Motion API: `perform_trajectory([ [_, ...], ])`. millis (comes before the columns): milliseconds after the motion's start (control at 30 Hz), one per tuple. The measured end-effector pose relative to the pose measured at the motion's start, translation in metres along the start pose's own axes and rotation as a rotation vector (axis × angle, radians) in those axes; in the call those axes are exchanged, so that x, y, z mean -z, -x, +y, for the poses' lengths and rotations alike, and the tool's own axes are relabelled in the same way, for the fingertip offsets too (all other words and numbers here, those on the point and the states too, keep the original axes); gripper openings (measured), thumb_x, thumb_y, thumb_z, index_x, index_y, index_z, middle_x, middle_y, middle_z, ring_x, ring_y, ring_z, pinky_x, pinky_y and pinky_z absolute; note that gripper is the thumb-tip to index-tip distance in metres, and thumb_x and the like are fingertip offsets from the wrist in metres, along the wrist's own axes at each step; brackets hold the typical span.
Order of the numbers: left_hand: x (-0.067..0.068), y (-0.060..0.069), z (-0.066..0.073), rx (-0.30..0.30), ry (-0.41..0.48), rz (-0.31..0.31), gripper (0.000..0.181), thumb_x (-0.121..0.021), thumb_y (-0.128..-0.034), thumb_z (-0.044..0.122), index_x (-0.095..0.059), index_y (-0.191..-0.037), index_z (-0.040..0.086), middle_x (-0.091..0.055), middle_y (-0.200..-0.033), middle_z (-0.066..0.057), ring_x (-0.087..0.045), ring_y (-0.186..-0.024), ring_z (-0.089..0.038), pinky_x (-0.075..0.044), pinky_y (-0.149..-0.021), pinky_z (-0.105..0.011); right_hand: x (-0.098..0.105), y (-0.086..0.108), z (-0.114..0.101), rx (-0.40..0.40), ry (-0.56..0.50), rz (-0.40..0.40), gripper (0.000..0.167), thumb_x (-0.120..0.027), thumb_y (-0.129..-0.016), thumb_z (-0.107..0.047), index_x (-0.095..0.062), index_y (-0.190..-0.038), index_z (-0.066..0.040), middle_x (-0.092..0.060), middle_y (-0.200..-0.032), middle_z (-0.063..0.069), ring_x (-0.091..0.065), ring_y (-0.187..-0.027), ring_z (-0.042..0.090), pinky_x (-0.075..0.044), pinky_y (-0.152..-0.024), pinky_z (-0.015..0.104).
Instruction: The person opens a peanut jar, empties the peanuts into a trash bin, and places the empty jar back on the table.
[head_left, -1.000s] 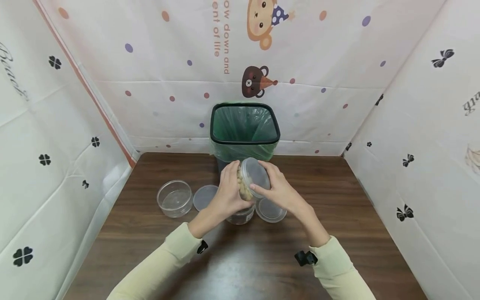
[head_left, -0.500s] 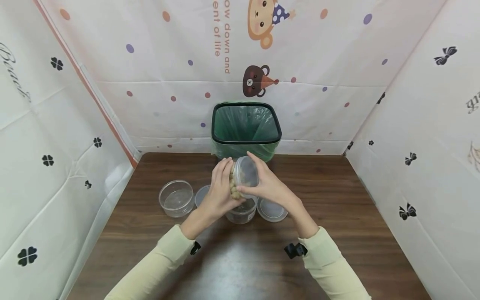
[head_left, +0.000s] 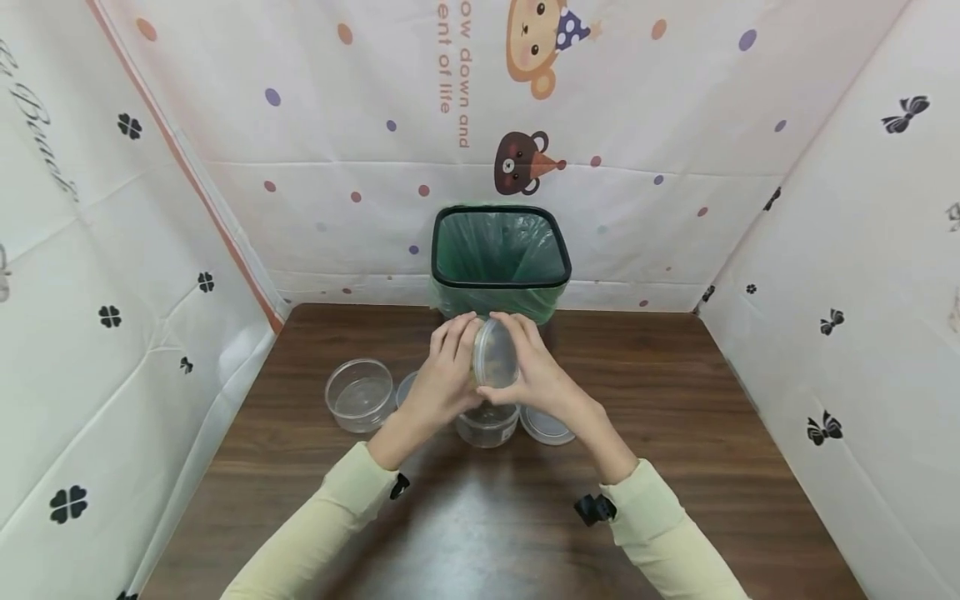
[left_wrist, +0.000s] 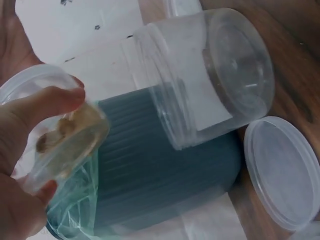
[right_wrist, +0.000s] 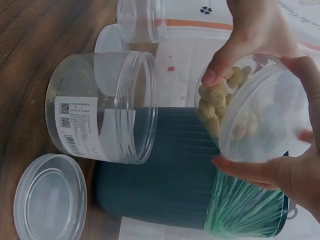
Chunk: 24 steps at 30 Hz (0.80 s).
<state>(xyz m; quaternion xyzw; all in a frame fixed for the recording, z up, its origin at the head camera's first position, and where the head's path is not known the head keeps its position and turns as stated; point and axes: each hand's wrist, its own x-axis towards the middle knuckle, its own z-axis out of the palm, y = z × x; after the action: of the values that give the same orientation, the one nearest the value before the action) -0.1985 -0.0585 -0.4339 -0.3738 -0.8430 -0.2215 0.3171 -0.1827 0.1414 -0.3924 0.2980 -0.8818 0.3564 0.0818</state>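
Note:
Over the middle of the table, both hands hold a small clear tub of shell peanuts on its side. My left hand grips the tub's body, its thumb across the wall in the left wrist view. My right hand grips the translucent lid around its rim, fingers and thumb on opposite sides. The lid sits on the tub's mouth; I cannot tell whether it has loosened. Just beneath the hands stands an open clear jar with a white label.
Behind the hands stands a dark bin with a green liner. A low clear container is at the left. One lid is partly hidden by the left hand; another lid lies right of the jar.
The tub and lid have turned, so the lid's face appears narrower and the peanuts are mostly hidden from the head view. Both hands keep their grip. The head view has shifted slightly.

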Motion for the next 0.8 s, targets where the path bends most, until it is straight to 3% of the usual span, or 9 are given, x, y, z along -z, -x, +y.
perform_trajectory([
  [200, 0.005, -0.006, 0.000, 0.069, 0.088, -0.132, 0.126, -0.104, -0.0430, 0.019, -0.034, -0.145, 0.000, -0.043, -0.148, -0.023, -0.039, -0.136, -0.039, -0.046, -0.107, -0.047, 0.002, 0.006, 0.008, 0.191, 0.128, -0.012, 0.103, -0.093, -0.067, -0.023, -0.035, -0.152, -0.015, -0.024, -0.156, 0.027, -0.028, -0.141, 0.051, -0.043, -0.101, 0.067],
  [333, 0.010, -0.010, 0.002, 0.072, 0.095, -0.114, 0.126, -0.104, -0.0455, 0.017, -0.033, -0.147, 0.001, -0.040, -0.151, -0.022, -0.035, -0.139, -0.040, -0.045, -0.109, -0.047, 0.004, 0.005, 0.008, 0.236, 0.111, 0.017, 0.107, -0.095, -0.068, -0.023, -0.032, -0.154, -0.014, -0.020, -0.159, 0.025, -0.022, -0.145, 0.047, -0.035, -0.107, 0.069],
  [433, 0.012, -0.012, 0.005, 0.039, 0.037, -0.058, 0.120, -0.102, -0.0496, 0.012, -0.032, -0.147, 0.000, -0.039, -0.151, -0.023, -0.034, -0.139, -0.041, -0.042, -0.112, -0.047, 0.005, 0.004, 0.004, 0.158, 0.027, 0.025, 0.107, -0.090, -0.076, -0.025, -0.022, -0.158, -0.014, -0.012, -0.163, 0.023, -0.015, -0.150, 0.043, -0.030, -0.111, 0.069],
  [633, 0.012, -0.015, 0.009, -0.061, -0.121, 0.034, 0.101, -0.086, -0.0644, 0.001, -0.030, -0.148, -0.005, -0.038, -0.151, -0.026, -0.035, -0.140, -0.043, -0.036, -0.116, -0.044, 0.005, 0.003, -0.009, -0.142, -0.165, 0.057, 0.107, -0.079, -0.088, -0.035, -0.005, -0.163, -0.017, -0.010, -0.164, 0.019, -0.019, -0.150, 0.038, -0.033, -0.113, 0.065],
  [733, 0.012, -0.017, 0.010, -0.081, -0.141, 0.045, 0.098, -0.080, -0.0645, -0.004, -0.030, -0.149, -0.006, -0.038, -0.151, -0.026, -0.036, -0.139, -0.044, -0.035, -0.118, -0.042, 0.006, 0.002, -0.013, -0.199, -0.181, 0.080, 0.107, -0.081, -0.086, -0.035, -0.008, -0.163, -0.018, -0.015, -0.162, 0.019, -0.028, -0.146, 0.039, -0.037, -0.110, 0.064],
  [800, 0.012, -0.017, 0.011, -0.084, -0.143, 0.044, 0.097, -0.082, -0.0648, -0.001, -0.031, -0.148, -0.007, -0.039, -0.150, -0.027, -0.037, -0.138, -0.045, -0.035, -0.117, -0.043, 0.006, 0.002, -0.013, -0.171, -0.177, 0.094, 0.106, -0.084, -0.082, -0.031, -0.015, -0.161, -0.016, -0.019, -0.160, 0.020, -0.030, -0.145, 0.039, -0.037, -0.110, 0.063],
])
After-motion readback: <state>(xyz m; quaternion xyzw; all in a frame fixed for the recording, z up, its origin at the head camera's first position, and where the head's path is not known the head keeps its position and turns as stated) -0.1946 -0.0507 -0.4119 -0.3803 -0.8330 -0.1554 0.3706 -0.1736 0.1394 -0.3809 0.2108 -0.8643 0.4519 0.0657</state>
